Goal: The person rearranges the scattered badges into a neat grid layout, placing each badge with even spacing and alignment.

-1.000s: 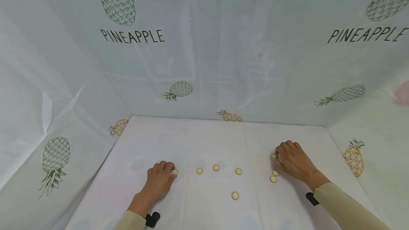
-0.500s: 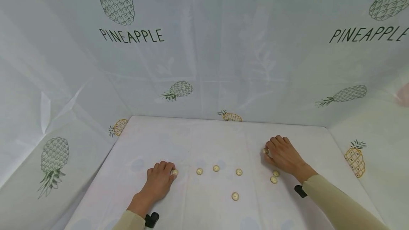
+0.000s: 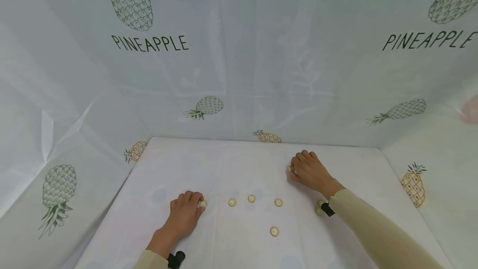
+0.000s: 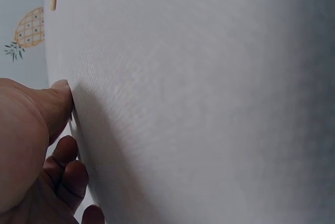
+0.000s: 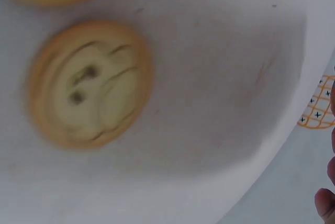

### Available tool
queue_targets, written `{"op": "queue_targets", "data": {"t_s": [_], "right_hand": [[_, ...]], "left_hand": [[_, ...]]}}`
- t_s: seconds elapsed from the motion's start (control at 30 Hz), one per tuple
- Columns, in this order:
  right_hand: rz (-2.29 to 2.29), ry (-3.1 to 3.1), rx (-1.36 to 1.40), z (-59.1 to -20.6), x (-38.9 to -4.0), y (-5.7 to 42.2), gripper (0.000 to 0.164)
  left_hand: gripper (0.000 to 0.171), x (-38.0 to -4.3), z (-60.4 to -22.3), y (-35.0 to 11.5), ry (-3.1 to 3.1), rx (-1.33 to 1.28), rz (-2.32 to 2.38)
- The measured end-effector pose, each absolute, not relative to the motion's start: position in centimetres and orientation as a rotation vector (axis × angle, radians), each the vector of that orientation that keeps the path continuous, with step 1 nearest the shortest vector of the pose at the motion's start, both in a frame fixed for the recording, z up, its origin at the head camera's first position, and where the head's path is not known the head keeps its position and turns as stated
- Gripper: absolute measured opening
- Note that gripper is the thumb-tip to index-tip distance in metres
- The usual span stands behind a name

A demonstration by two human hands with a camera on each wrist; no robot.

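Left hand (image 3: pixel 184 211) and right hand (image 3: pixel 311 172) each pinch a cream, round, biscuit-like disc (image 3: pixel 203 204). Low right wrist (image 3: pixel 332 187) could scatter nearby discs (image 3: pixel 318 211).

My right sleeve (image 3: pixel 377 229) is plain pale khaki; at its cuff sit a small, rounded black wrist piece (image 3: pixel 328 209) and my bare right hand (image 3: pixel 309 171). Well left of that sleeve, my left sleeve (image 3: pixel 150 260) and left wrist piece (image 3: pixel 176 259) match.
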State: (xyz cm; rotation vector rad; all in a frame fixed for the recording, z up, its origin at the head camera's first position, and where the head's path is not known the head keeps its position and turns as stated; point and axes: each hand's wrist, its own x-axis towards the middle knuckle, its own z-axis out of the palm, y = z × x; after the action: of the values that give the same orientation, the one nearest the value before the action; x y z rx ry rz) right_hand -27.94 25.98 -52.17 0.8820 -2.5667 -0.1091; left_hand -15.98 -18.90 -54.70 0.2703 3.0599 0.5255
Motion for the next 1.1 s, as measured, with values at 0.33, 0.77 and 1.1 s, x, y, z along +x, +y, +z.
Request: {"op": "queue_targets", "data": {"t_s": [0.33, 0.77, 1.1], "right_hand": [[-0.096, -2.627, 0.879, -52.8, -29.5, 24.1, 0.024], [-0.113, -2.711, 0.860, -53.6, -30.4, 23.1, 0.025], [-0.066, -2.817, 0.815, -53.6, -30.7, 23.4, 0.023]], "left_hand": [[0.024, -15.8, -54.4, -18.9, 3.057, 0.266, 0.539], [0.022, -15.9, -54.8, -18.9, 3.060, 0.256, 0.548], [0.023, -15.8, -54.5, -18.9, 3.062, 0.251, 0.555]]}}
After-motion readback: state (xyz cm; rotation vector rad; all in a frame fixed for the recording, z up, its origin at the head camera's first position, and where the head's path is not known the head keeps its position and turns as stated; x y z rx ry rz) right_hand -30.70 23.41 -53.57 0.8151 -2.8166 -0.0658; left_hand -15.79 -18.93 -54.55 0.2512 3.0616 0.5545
